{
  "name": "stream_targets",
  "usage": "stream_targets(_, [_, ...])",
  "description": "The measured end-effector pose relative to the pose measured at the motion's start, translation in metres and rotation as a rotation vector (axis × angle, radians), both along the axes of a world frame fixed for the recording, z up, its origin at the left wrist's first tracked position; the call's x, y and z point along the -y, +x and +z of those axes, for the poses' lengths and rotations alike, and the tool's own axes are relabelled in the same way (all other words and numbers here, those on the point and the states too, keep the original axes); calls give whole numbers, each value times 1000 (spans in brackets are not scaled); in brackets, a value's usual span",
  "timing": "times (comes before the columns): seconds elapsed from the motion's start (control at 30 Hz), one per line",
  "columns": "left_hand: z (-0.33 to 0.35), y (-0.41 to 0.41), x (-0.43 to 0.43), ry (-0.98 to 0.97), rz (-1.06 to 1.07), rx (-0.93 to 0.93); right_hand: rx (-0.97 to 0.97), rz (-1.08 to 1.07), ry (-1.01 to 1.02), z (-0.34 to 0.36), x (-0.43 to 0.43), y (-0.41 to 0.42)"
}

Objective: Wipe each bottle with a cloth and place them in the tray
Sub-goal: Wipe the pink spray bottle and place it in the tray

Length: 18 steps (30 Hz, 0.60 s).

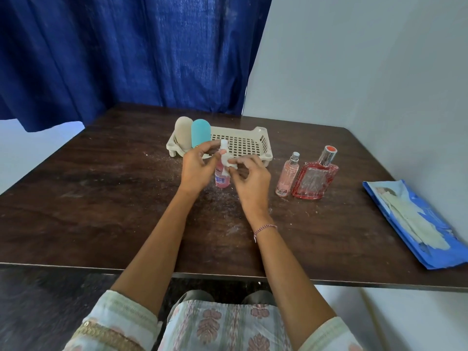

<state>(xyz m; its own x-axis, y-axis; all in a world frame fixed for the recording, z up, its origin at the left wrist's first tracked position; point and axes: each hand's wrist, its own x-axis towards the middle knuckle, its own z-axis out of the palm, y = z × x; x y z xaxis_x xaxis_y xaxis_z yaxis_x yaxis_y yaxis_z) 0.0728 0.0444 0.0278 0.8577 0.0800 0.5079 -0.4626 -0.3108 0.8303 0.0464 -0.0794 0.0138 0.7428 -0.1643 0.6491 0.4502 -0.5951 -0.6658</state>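
Wiping the pink spray bottle (pixel 222 179) above the table (pixel 101 198), both grips meeting just in front of the tray (pixel 268 156).

Reaching forward from the near edge with both forearms bare and angled inward, a thread band (pixel 266 228) round the right wrist. Holding the bottle's top in the left grip (pixel 196 168), fingers curled about the white cap end; pinching a small white cloth (pixel 230 165) in the right grip (pixel 249 179), pressed to the bottle's neck. Bottle upright between the two grips, base on or just over the table, cannot tell which. Off to the right, apart from the grips: a slim pink bottle (pixel 287 176) just beside a wide red bottle (pixel 315 179), both upright. At the right edge, a blue packet (pixel 415 224). Further back, in the tray's left end, a beige bottle (pixel 183 130) and a teal bottle (pixel 200 133) standing side by side. Behind all, a blue curtain (pixel 126 46).
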Motion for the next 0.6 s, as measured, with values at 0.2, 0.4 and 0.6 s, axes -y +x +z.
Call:
stream_targets(0.2, [-4,4,0,22,6,-4,-244,31,-57,-9,6,2])
stream_targets(0.4, [-8,7,0,26,-32,-36,-68,50,2,-2,-1,-4])
stream_targets(0.6, [-7,4,6,-35,-72,-32,-283,89,-121,-11,-1,1])
